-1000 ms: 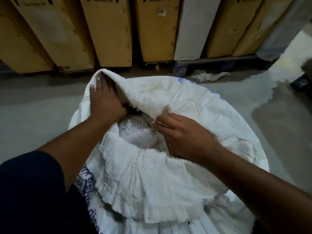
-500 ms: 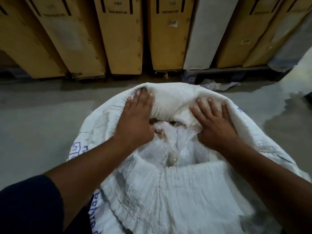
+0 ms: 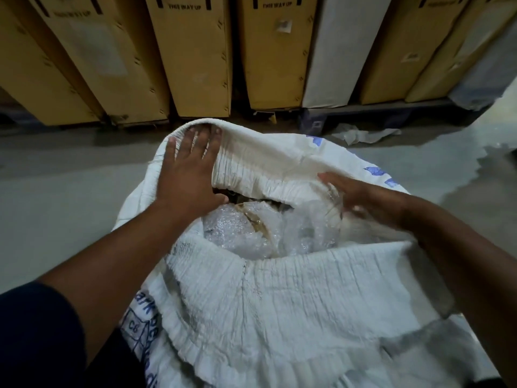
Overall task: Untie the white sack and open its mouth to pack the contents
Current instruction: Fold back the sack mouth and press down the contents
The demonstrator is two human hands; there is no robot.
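My left hand lies flat on the far-left part of the white sack, fingers spread and pressing the folded-over rim outward and away from me; it grips nothing, only pushes with palm and fingertips. The sack stands on the floor right in front of me, its mouth already loose and gaping between my two hands, with bubble-wrapped contents showing in the gap. The opening's long axis runs left to right, from one hand to the other, and the far lip rises beyond my fingers while the near lip sags toward me. My right hand is at the right side of the mouth, blurred; it seems laid against the inner cloth there, but whether it is pinching the rim I cannot tell. I judge the left hand is better placed to roll the far lip down, since that lip lies straight ahead of its fingertips.
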